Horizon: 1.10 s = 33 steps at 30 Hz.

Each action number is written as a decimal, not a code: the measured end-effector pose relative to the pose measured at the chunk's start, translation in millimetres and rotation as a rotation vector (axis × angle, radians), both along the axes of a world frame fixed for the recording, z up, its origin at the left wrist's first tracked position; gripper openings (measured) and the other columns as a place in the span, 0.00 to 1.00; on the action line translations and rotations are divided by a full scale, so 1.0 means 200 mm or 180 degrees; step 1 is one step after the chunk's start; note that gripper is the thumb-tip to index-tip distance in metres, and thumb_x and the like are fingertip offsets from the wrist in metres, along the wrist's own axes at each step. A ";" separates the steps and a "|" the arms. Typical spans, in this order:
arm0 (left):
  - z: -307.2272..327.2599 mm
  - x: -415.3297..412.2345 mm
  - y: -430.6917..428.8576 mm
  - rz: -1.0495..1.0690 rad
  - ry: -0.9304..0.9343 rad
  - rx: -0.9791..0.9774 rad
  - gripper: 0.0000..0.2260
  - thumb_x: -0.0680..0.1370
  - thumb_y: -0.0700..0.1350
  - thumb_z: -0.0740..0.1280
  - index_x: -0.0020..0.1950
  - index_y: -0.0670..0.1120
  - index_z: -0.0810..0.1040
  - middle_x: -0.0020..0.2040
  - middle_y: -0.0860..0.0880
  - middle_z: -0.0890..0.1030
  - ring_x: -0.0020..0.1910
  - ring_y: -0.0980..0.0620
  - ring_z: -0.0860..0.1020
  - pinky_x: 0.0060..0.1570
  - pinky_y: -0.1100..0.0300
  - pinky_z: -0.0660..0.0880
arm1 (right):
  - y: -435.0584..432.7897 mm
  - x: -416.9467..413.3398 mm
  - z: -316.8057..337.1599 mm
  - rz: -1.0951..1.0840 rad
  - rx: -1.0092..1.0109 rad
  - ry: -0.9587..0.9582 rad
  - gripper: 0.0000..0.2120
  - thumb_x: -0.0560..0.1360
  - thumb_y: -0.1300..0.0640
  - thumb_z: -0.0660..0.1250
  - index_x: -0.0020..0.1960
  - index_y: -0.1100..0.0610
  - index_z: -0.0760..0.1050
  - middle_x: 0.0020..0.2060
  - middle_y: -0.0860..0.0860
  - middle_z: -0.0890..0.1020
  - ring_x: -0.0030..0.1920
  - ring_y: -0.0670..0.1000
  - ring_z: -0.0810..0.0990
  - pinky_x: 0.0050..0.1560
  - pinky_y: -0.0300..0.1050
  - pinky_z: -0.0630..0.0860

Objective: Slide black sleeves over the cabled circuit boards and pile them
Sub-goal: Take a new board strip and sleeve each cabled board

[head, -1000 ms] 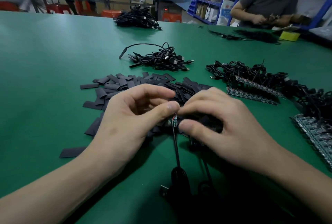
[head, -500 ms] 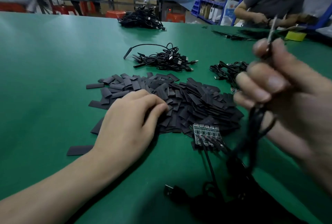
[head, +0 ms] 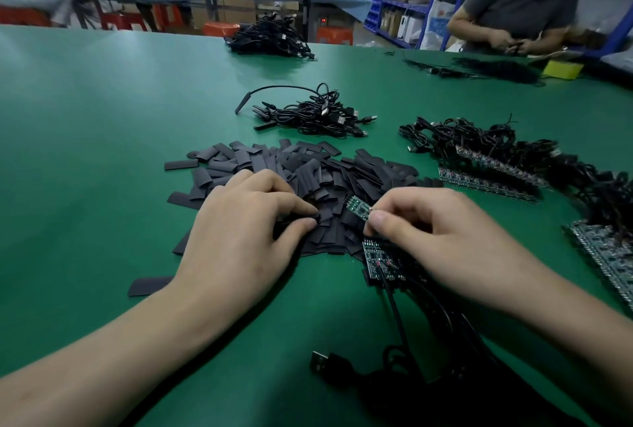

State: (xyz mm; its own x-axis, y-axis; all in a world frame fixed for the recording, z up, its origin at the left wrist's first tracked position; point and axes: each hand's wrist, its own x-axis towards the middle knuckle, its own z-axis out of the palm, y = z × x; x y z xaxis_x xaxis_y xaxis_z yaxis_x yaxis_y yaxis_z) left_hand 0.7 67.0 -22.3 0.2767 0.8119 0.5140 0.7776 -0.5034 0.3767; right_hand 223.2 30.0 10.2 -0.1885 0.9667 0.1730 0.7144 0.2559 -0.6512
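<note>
Where the board [head: 357, 206] is pinched by its near end between thumb and forefinger of the right hand [head: 445, 238], it is held tilted just above the near right edge of the sleeve heap [head: 308, 169], its long axis running from that pinch up and to the left. Its free end is pointed toward the left hand [head: 239, 238], whose curled fingers are pressed into the heap's near edge. A sleeve [head: 317, 219] seems to be nipped between its thumb and forefinger, though which one cannot be made out. Board end and sleeve are near but apart, so the sleeve's mouth would have to be lifted and lined up with that axis before sliding; the left hand is the nearer to it. Just nearer than the heap, under the right hand, a stack [head: 380, 260] of further boards is laid, cables [head: 394, 306] trailing toward a plug [head: 320, 361]. Beyond the heap a pile [head: 308, 114] of cabled pieces is seen; right of it, bare boards [head: 489, 166] are ranged in rows.
</note>
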 end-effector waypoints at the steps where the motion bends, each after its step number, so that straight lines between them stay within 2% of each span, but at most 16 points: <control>1: 0.00 0.00 0.00 -0.0055 -0.0081 0.0041 0.06 0.75 0.54 0.73 0.50 0.58 0.87 0.46 0.60 0.78 0.48 0.53 0.73 0.50 0.51 0.72 | 0.00 0.00 -0.01 -0.0009 -0.0020 0.0082 0.10 0.77 0.43 0.65 0.43 0.46 0.80 0.32 0.52 0.78 0.32 0.51 0.72 0.36 0.51 0.69; 2: 0.01 0.00 0.00 -0.0145 -0.0179 0.0102 0.05 0.76 0.54 0.73 0.49 0.58 0.87 0.46 0.60 0.79 0.48 0.53 0.73 0.51 0.50 0.72 | 0.00 0.00 -0.02 -0.0012 -0.0035 0.0179 0.09 0.77 0.43 0.66 0.44 0.47 0.80 0.30 0.52 0.75 0.30 0.48 0.69 0.35 0.49 0.67; 4: 0.01 0.02 -0.02 -0.0436 -0.0430 0.0220 0.04 0.77 0.53 0.73 0.49 0.57 0.87 0.47 0.60 0.81 0.49 0.56 0.77 0.53 0.50 0.74 | 0.01 0.00 -0.04 -0.0004 -0.0058 0.0493 0.10 0.75 0.43 0.70 0.44 0.49 0.80 0.28 0.48 0.68 0.28 0.42 0.64 0.32 0.38 0.62; 7: 0.02 0.04 -0.05 -0.0985 -0.0829 0.0007 0.06 0.77 0.50 0.72 0.52 0.54 0.87 0.45 0.61 0.84 0.46 0.63 0.82 0.49 0.62 0.77 | 0.00 -0.02 -0.04 0.0073 -0.0121 0.1055 0.07 0.74 0.49 0.73 0.44 0.53 0.81 0.30 0.48 0.69 0.28 0.38 0.66 0.31 0.26 0.64; 9: 0.02 0.05 -0.06 -0.1186 -0.1072 -0.0185 0.06 0.77 0.49 0.72 0.52 0.53 0.87 0.44 0.61 0.85 0.44 0.64 0.83 0.45 0.69 0.76 | 0.00 -0.02 -0.04 0.0143 -0.0173 0.1123 0.06 0.75 0.51 0.74 0.44 0.54 0.82 0.30 0.48 0.73 0.29 0.38 0.69 0.32 0.27 0.65; 12: 0.03 0.05 -0.08 -0.1289 -0.1456 -0.0407 0.05 0.75 0.48 0.72 0.50 0.56 0.85 0.40 0.59 0.85 0.38 0.61 0.83 0.42 0.70 0.76 | -0.01 -0.01 -0.04 0.0211 -0.0271 0.1117 0.05 0.77 0.51 0.74 0.45 0.52 0.83 0.30 0.48 0.75 0.30 0.42 0.69 0.32 0.34 0.64; 14: 0.03 0.06 -0.08 -0.1269 -0.1355 -0.0288 0.05 0.75 0.50 0.73 0.50 0.55 0.85 0.41 0.59 0.85 0.39 0.60 0.83 0.43 0.68 0.77 | -0.02 -0.02 -0.03 0.0225 -0.0272 0.1220 0.04 0.77 0.52 0.74 0.45 0.52 0.83 0.30 0.49 0.77 0.31 0.43 0.71 0.31 0.37 0.64; 17: 0.04 0.05 -0.09 -0.1135 -0.0919 0.0127 0.11 0.73 0.54 0.75 0.53 0.52 0.86 0.44 0.59 0.84 0.43 0.61 0.81 0.46 0.68 0.75 | -0.02 -0.03 -0.04 0.0121 -0.0178 0.1371 0.06 0.75 0.50 0.74 0.44 0.52 0.83 0.30 0.46 0.79 0.31 0.42 0.73 0.32 0.36 0.66; 20: 0.03 0.04 -0.10 -0.0967 -0.0698 0.0424 0.11 0.74 0.53 0.77 0.53 0.50 0.87 0.44 0.57 0.84 0.43 0.61 0.80 0.46 0.65 0.76 | -0.03 -0.04 -0.05 0.0176 -0.0225 0.1335 0.07 0.76 0.49 0.72 0.45 0.52 0.83 0.31 0.47 0.80 0.33 0.43 0.75 0.36 0.40 0.69; 23: 0.04 0.04 -0.09 -0.0849 -0.0854 0.0412 0.10 0.74 0.51 0.76 0.53 0.50 0.87 0.45 0.57 0.85 0.43 0.64 0.81 0.48 0.69 0.76 | -0.02 -0.03 -0.04 0.0219 -0.0023 0.1255 0.13 0.79 0.46 0.66 0.44 0.54 0.82 0.29 0.40 0.77 0.30 0.36 0.73 0.33 0.28 0.66; 24: 0.04 0.03 -0.08 -0.0809 -0.0946 0.0351 0.10 0.73 0.51 0.76 0.53 0.50 0.87 0.46 0.59 0.85 0.44 0.65 0.81 0.49 0.71 0.74 | -0.02 -0.02 -0.02 0.0206 0.0046 0.1244 0.16 0.80 0.45 0.62 0.44 0.55 0.82 0.27 0.37 0.75 0.29 0.37 0.73 0.33 0.27 0.66; 26: 0.05 0.03 -0.08 -0.0733 -0.1140 0.0195 0.10 0.73 0.52 0.76 0.53 0.51 0.87 0.47 0.62 0.84 0.46 0.68 0.81 0.49 0.75 0.71 | -0.02 -0.01 -0.01 0.0158 0.0109 0.1092 0.18 0.80 0.45 0.59 0.42 0.53 0.81 0.25 0.39 0.72 0.28 0.39 0.71 0.32 0.31 0.65; 28: 0.05 0.02 -0.07 -0.0718 -0.1225 0.0120 0.10 0.73 0.51 0.74 0.53 0.52 0.87 0.47 0.63 0.84 0.46 0.70 0.80 0.49 0.77 0.70 | -0.01 0.01 0.00 0.0097 0.0128 0.0713 0.17 0.79 0.43 0.60 0.41 0.50 0.80 0.26 0.45 0.68 0.28 0.42 0.66 0.32 0.40 0.62; 30: 0.06 0.03 -0.08 -0.0732 -0.1166 0.0143 0.10 0.73 0.50 0.74 0.53 0.52 0.87 0.47 0.64 0.83 0.46 0.70 0.81 0.49 0.77 0.70 | -0.02 0.01 0.01 0.0074 0.0131 0.0474 0.16 0.78 0.42 0.60 0.40 0.49 0.79 0.28 0.51 0.68 0.30 0.45 0.66 0.34 0.47 0.62; 33: 0.05 0.03 -0.08 -0.0744 -0.1008 0.0229 0.09 0.74 0.49 0.76 0.53 0.51 0.87 0.47 0.61 0.84 0.47 0.68 0.81 0.50 0.75 0.71 | -0.03 0.01 0.00 0.0084 0.0170 0.0324 0.16 0.79 0.41 0.61 0.40 0.49 0.78 0.25 0.47 0.66 0.28 0.44 0.64 0.31 0.42 0.60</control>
State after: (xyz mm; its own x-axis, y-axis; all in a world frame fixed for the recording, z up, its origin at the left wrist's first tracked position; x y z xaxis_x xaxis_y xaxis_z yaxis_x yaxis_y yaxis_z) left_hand 7.1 51.8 -12.4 0.2683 0.7046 0.6569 0.4900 -0.6869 0.5367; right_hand 224.7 24.1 11.2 -0.1926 0.9505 0.2437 0.6379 0.3100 -0.7050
